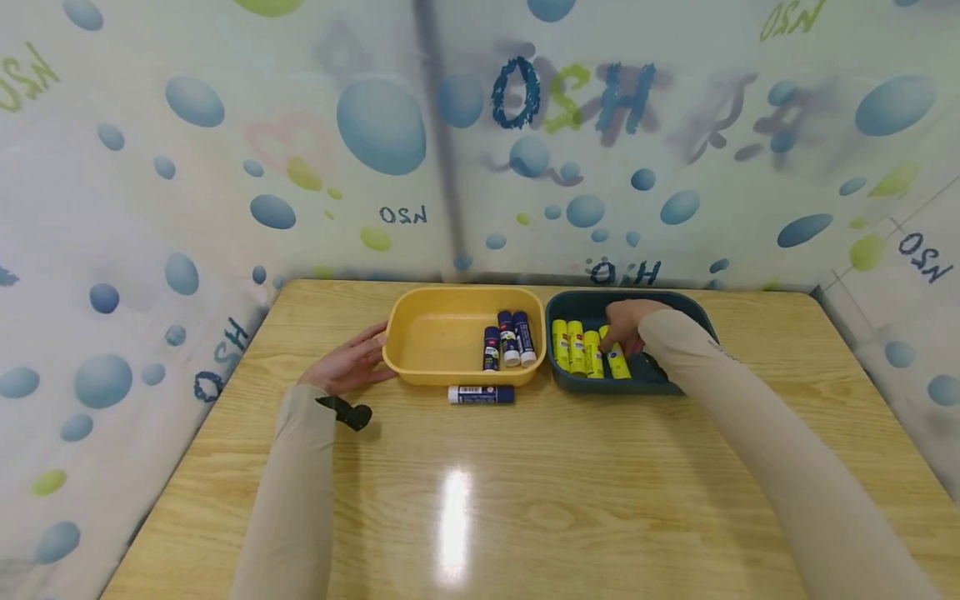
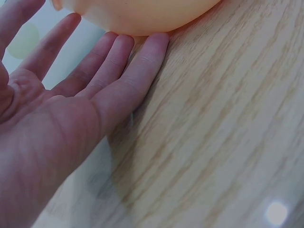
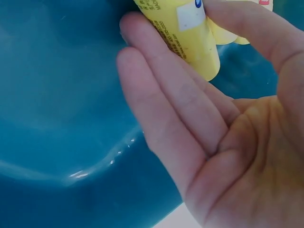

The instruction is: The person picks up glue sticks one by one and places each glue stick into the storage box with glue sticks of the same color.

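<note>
Inside the dark teal tray (image 1: 600, 386), my right hand (image 1: 628, 323) pinches a yellow glue stick (image 3: 192, 42), thumb on one side and fingers on the other. Several more yellow glue sticks (image 1: 576, 346) lie side by side to the left of it. My left hand (image 1: 348, 362) has its fingers extended, with fingertips against the outer left wall of the yellow tray (image 2: 147, 19). Three dark blue glue sticks (image 1: 507, 337) lie in that tray's right part, their labels partly white.
A blue and white glue stick (image 1: 482, 395) lies sideways on the wooden table (image 1: 562, 500), just in front of the yellow tray. Both trays stand side by side near the table's back edge. A wall covering with blue and green spots (image 1: 382, 125) rises behind.
</note>
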Motion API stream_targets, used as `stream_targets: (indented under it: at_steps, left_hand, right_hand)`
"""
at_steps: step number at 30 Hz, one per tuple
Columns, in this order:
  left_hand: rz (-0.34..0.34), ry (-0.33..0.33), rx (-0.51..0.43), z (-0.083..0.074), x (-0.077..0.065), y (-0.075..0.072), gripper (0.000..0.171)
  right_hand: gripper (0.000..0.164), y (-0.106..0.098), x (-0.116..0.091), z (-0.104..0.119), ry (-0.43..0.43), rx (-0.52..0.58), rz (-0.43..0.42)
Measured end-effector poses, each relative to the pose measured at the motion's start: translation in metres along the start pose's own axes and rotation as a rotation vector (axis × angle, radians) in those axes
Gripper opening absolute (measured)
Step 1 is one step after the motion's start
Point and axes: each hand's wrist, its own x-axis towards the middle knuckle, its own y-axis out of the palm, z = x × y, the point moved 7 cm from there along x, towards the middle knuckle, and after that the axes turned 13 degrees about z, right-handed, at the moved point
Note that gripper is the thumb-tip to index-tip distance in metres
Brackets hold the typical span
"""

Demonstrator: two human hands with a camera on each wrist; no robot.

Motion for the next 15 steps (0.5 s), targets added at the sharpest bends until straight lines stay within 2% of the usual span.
stream_targets:
  at_steps: [8, 15]
  left_hand:
    - [-0.003, -0.007, -0.005, 0.0009, 0.0005, -0.0022, 0.054]
    - [-0.014, -0.007, -0.004, 0.0010, 0.0005, -0.0024, 0.054]
  right_hand:
    - [0.051, 0.0049, -0.0036, -0.0014, -0.036, 0.077, 0.056]
    - [0.044, 0.0043, -0.0074, 0.0010, -0.027, 0.069, 0.049]
